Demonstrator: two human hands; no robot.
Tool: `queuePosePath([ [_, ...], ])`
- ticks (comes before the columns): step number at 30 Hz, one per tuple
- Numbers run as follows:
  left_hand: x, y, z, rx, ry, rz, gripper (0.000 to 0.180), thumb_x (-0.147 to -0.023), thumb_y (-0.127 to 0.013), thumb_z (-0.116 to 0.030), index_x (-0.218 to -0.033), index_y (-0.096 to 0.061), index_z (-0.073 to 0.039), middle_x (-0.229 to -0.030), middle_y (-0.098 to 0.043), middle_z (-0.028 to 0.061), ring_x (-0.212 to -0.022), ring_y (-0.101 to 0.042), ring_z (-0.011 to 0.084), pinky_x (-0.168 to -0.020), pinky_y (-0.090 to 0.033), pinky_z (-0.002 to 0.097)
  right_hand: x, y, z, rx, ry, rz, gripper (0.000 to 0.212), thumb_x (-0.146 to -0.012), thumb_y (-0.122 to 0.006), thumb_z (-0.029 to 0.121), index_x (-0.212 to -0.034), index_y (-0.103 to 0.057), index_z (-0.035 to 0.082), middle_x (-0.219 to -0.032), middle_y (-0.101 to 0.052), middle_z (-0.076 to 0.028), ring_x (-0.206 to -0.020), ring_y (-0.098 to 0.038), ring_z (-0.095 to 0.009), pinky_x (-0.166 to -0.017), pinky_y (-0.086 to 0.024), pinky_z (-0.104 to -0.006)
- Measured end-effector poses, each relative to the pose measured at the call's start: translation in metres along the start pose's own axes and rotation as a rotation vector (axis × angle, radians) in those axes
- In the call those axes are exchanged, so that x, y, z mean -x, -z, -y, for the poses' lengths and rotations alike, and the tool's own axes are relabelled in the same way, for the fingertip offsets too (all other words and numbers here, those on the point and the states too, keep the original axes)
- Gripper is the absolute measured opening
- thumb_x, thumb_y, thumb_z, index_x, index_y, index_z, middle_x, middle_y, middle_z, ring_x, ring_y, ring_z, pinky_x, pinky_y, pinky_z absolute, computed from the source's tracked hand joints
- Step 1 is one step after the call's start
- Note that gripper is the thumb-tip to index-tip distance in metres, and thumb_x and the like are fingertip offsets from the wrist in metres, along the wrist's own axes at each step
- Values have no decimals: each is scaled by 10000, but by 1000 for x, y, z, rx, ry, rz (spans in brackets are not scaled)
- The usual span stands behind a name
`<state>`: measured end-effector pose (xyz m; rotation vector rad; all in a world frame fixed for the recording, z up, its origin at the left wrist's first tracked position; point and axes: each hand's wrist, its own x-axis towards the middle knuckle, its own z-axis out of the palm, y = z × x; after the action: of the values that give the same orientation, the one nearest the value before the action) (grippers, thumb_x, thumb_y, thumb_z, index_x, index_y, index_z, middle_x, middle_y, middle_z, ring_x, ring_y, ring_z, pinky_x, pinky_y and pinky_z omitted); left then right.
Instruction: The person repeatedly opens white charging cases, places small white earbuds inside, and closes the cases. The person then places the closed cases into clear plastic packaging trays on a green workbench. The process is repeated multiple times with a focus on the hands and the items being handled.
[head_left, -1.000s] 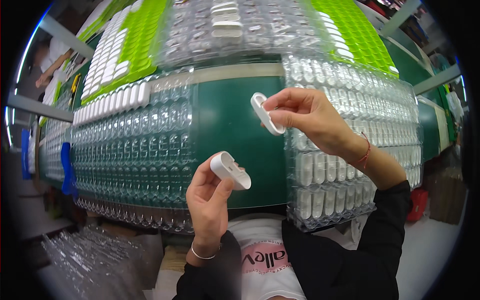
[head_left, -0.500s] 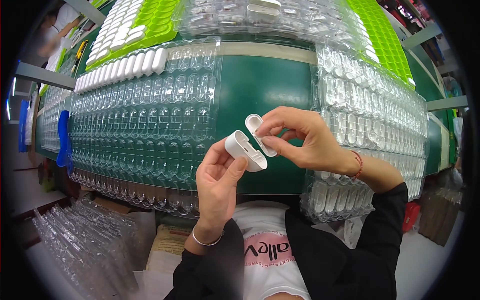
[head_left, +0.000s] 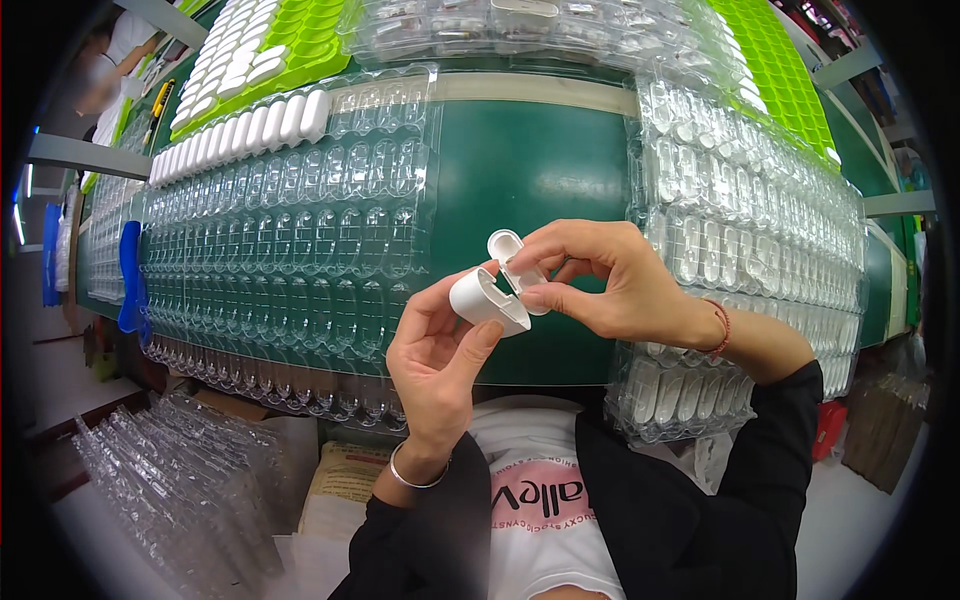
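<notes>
In front of me, my left hand [head_left: 432, 368] grips the white case body [head_left: 474, 298], which looks like an earbud charging case shell, tilted with its hollow side toward the right. Thumb and fingers of my right hand [head_left: 622, 278] pinch a white rounded lid [head_left: 504, 243], its hollow inside showing. The lid sits right against the body's rim; whether the two are joined I cannot tell, as fingers cover part of the seam. Left of my hands lies a clear plastic tray [head_left: 300, 225] of oval pockets, with a row of white cases [head_left: 272, 124] along its far edge.
To the right, clear trays [head_left: 690, 255] hold many white lid-like parts. Green trays [head_left: 325, 30] [head_left: 785, 75] stand at the far left and far right. More filled clear trays [head_left: 430, 28] lie at the back. Under the green table [head_left: 530, 150], clear trays [head_left: 170, 490] are stacked at lower left.
The case body has turned in my left hand, showing more of its outer side. My right hand has brought the lid closer against the body's rim.
</notes>
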<state>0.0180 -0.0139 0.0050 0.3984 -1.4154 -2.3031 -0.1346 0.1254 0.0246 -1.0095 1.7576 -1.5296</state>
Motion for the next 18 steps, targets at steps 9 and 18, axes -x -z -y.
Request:
queuePosePath([
  [9,-1,-4,1,-70,13,-20,450,-893,-689,-8,-1294,-500,64,-1271,-617,240,-1119,-634,203,-964,-528,337,-1,1,-1,-47,18,-3,225,-823,-751,13,-1047,-730,18,-1028,-712,-99,-888,-701,-174,-789,-596,-301],
  [18,-2,-1,4,-49,-1,14,429,-884,-682,52,-1272,-503,94,-1255,-601,220,-1179,-595,241,-985,-553,385,-1,4,-4,-31,11,40,237,-826,-743,-29,-1061,-726,-3,-1089,-683,-134,-934,-682,-165,-800,-601,-286],
])
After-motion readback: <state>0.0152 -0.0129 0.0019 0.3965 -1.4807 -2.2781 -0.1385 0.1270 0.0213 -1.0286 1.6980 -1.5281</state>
